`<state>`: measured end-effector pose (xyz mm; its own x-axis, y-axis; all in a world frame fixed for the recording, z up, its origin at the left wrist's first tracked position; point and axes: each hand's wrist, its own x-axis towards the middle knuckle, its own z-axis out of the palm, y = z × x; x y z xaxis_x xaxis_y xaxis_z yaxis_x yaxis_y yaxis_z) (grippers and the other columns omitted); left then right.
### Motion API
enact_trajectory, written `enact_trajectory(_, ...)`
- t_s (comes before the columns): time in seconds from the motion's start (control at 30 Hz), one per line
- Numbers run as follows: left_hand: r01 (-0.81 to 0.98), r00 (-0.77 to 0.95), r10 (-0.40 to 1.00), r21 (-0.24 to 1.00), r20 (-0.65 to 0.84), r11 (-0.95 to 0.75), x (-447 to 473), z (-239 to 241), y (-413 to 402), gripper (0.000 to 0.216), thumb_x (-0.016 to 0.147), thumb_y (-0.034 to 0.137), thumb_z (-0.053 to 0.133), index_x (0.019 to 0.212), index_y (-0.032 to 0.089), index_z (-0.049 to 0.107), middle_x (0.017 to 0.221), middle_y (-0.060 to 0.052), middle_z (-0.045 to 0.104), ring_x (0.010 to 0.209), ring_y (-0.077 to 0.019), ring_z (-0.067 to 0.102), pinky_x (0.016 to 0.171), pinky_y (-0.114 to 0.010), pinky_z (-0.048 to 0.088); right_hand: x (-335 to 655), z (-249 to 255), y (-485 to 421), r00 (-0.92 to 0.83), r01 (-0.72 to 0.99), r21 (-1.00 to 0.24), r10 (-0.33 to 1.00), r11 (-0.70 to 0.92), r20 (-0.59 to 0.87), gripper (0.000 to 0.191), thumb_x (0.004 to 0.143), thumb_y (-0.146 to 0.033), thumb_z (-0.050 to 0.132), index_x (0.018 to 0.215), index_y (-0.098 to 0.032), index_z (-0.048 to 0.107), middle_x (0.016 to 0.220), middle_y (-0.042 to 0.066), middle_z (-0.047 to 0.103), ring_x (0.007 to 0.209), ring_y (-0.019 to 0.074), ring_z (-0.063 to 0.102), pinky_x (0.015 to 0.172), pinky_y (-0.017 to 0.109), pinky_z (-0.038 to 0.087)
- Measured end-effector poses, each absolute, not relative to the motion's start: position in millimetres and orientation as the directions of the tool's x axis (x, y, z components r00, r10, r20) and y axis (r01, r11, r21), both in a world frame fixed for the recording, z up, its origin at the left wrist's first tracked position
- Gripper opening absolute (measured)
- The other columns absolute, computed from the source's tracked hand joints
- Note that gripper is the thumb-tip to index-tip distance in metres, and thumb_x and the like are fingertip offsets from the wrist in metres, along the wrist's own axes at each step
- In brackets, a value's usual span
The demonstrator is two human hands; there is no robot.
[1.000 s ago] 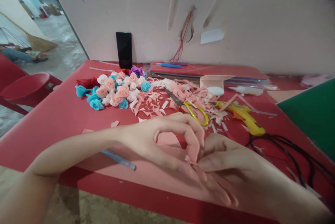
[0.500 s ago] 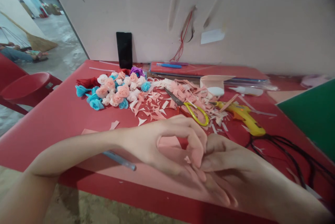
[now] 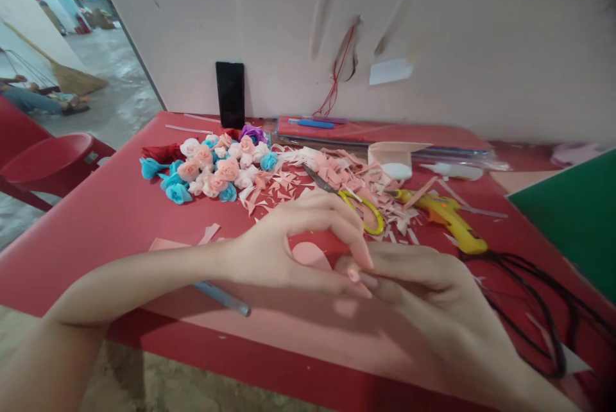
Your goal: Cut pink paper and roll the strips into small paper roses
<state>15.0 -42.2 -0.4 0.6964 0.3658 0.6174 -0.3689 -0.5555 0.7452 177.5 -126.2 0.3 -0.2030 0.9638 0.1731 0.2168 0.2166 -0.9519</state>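
My left hand (image 3: 289, 242) reaches in from the left, thumb and fingertips closed around a small rolled piece of pink paper (image 3: 353, 274). From the right, my right hand (image 3: 428, 290) pinches the same piece, its fingertips meeting those of the left. The piece is held above a large pink paper sheet (image 3: 289, 335) at the front of the table. A rounded pink paper piece (image 3: 310, 255) shows through the gap between my left thumb and fingers. Beside the left forearm lies a light blue pen (image 3: 222, 298). Fingers partly hide the rolled paper.
On the red table (image 3: 115, 206) are paper roses (image 3: 226, 169), pink scraps (image 3: 337, 168), yellow-handled scissors (image 3: 376, 219), a yellow glue gun (image 3: 452, 219) with black cables, and a glue bottle (image 3: 452, 171). A phone (image 3: 231, 94) leans on the wall. A green board (image 3: 572, 213) stands right.
My fingers have shifted round the pink paper, and its rolled end now shows between the fingertips. The right hand has turned, with its lower fingers drawn in. The left hand's fingers have lifted slightly.
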Motion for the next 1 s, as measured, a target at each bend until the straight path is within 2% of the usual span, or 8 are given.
enact_trajectory(0.17,-0.391,0.632,0.331,0.656,0.701,-0.645,16,-1,-41,0.009,0.071,0.011,0.07,0.069,0.015,0.062,0.074,-0.002,0.06,0.077,-0.0114,0.057,0.082,-0.029,0.046,177,-2,-125,-0.238,0.304,-0.811,0.864,0.5,0.444,0.024,0.082,-0.008,0.051,0.075,-0.027,0.065,0.067,-0.004,0.057,0.056,0.008,0.054,0.052,0.016,0.044)
enact_trajectory(0.37,-0.379,0.571,0.266,0.537,0.777,-0.754,15,3,-42,0.008,0.074,0.017,0.068,0.068,0.015,0.064,0.07,-0.003,0.063,0.072,-0.0111,0.057,0.079,-0.029,0.048,178,-7,-125,-0.259,0.347,-0.669,0.753,0.657,0.605,0.027,0.079,0.0,0.05,0.084,-0.025,0.062,0.081,-0.001,0.062,0.073,0.0086,0.06,0.068,0.015,0.049)
enact_trajectory(0.5,-0.367,0.556,0.235,0.489,0.797,-0.792,15,5,-42,0.009,0.075,0.018,0.068,0.067,0.015,0.064,0.069,-0.003,0.065,0.069,-0.0099,0.056,0.077,-0.028,0.048,178,-8,-123,-0.259,0.378,-0.625,0.726,0.684,0.638,0.027,0.078,0.001,0.05,0.083,-0.024,0.059,0.082,-0.003,0.062,0.076,0.0068,0.059,0.075,0.011,0.047)
enact_trajectory(0.63,-0.375,0.565,0.239,0.504,0.79,-0.778,14,6,-42,0.01,0.076,0.017,0.067,0.066,0.014,0.064,0.069,-0.004,0.064,0.068,-0.0098,0.056,0.076,-0.028,0.048,178,-9,-123,-0.263,0.39,-0.619,0.727,0.682,0.635,0.027,0.078,0.001,0.05,0.083,-0.024,0.058,0.082,-0.003,0.062,0.077,0.0066,0.06,0.075,0.01,0.048)
enact_trajectory(0.8,-0.387,0.584,0.248,0.533,0.773,-0.752,14,6,-42,0.008,0.074,0.016,0.068,0.068,0.015,0.063,0.07,-0.003,0.063,0.072,-0.0108,0.057,0.078,-0.028,0.049,178,-10,-124,-0.252,0.375,-0.64,0.738,0.671,0.626,0.027,0.078,0.0,0.05,0.083,-0.025,0.06,0.082,-0.002,0.063,0.077,0.0088,0.061,0.07,0.015,0.05)
enact_trajectory(1.0,-0.375,0.594,0.258,0.546,0.762,-0.75,15,5,-43,0.009,0.075,0.023,0.068,0.073,0.015,0.063,0.071,-0.004,0.063,0.073,-0.0116,0.058,0.076,-0.028,0.049,176,-8,-124,-0.217,0.335,-0.714,0.788,0.614,0.576,0.028,0.078,-0.001,0.05,0.082,-0.026,0.064,0.079,0.0,0.063,0.069,0.0129,0.061,0.06,0.023,0.05)
